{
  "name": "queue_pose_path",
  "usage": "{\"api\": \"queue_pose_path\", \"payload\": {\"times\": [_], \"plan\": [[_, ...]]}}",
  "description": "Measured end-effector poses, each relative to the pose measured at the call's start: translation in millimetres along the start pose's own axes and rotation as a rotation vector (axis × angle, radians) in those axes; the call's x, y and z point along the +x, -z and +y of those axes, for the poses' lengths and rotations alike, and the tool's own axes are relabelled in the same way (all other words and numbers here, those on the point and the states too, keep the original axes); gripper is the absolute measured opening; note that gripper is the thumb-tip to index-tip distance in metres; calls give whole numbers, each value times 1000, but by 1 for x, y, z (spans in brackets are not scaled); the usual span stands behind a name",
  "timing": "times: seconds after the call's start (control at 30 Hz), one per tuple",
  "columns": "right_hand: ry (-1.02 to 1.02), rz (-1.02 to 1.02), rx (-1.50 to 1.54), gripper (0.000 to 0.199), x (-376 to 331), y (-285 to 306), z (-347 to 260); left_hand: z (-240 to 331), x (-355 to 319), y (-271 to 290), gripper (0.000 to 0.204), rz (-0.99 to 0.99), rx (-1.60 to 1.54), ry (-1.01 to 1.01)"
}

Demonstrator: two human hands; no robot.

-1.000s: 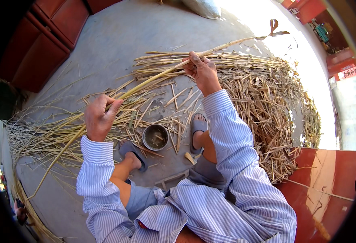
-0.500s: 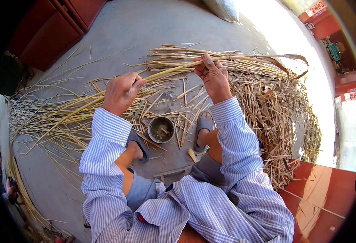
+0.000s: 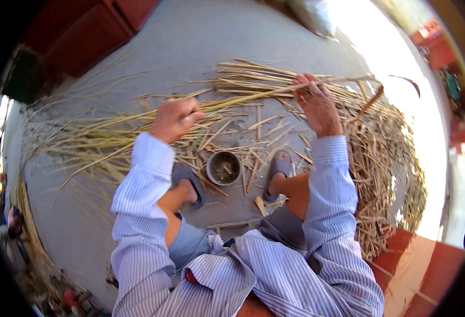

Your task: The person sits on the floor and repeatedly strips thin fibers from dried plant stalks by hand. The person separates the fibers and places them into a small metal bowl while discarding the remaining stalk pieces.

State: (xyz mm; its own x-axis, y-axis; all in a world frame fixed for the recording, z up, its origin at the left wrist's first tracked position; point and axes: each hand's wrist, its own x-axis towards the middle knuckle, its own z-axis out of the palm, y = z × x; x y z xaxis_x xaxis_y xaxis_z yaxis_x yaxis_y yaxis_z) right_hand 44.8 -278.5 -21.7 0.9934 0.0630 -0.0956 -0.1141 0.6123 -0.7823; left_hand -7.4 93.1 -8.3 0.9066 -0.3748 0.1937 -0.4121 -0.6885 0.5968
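A long yellowish plant stalk stretches across in front of me, with brown dried leaf at its right end. My left hand is closed in a fist around it. Farther right, my right hand has the stalk between thumb and fingers, close to where the dry leaf hangs off. Below the left hand, a bundle of long thin stalks fans out to the left over the floor. Cut pale stalks lie in a pile beyond my right hand.
A metal bowl of dark liquid with bits of stalk stands between my sandalled feet. Dry leaf sheaths are heaped on the right. Short stalk pieces litter the grey floor. Dark red furniture stands at the far left, a pale sack at the back.
My right hand has moved right along the stalk, so the two hands are farther apart. The left hand keeps its grip. The whole view has shifted slightly.
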Motion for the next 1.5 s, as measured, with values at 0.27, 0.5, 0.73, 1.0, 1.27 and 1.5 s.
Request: {"api": "queue_pose_path", "payload": {"times": [0.27,0.5,0.73,1.0,1.27,1.5], "plan": [[196,346,-399,27,-2,7,14,-10,0,-21,29,-11,207,-64],[148,391,-388,32,-11,13,-2,-7,-4,-31,30,-31,457,-25],[86,168,-377,18,-36,-54,31,51,38,-62,22,298,-49,-233],[304,433,-246,17,-26,35,-50,53,34,-25,16,-55,-96,8],[191,229,-102,30,-49,52,-73,53,32,-32,17,-219,-237,130],[200,265,-336,20,-43,34,-48,51,44,-46,20,-208,-41,67]]}}
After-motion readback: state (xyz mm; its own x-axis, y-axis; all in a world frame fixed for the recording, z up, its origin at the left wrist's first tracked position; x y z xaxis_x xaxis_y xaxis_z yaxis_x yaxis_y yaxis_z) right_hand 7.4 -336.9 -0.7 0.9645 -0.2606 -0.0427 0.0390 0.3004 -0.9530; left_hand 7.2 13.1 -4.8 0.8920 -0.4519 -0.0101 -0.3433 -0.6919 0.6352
